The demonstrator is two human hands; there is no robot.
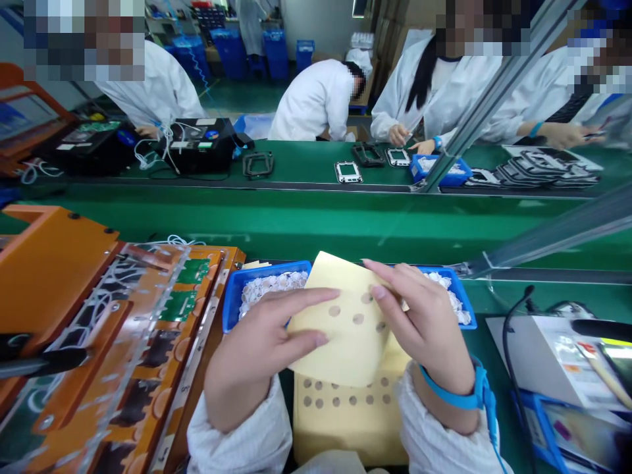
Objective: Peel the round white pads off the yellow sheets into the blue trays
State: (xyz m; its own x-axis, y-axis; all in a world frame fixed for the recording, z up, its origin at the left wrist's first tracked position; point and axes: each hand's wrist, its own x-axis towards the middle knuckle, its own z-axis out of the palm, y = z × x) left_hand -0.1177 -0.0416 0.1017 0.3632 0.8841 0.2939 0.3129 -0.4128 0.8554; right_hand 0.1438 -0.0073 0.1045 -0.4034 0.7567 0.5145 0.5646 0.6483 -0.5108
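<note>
No lettering is legible; dark marks on the pale rail [191,359] of the near-left orange fixture [99,349] are too small to read.

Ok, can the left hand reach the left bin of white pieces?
Probably yes: that blue bin is open and near the left hand, though the hand is busy with the yellow sheet.

I hold up a pale yellow sheet [345,359], tilted and slightly curved, one corner pointing away from me. Four round grey dots [334,311] show spaced across its face, one close to my right thumb [384,299]. It covers the upper part of more yellow paper [340,434], which lies flat in front of me, two rows of similar dots showing.
</note>
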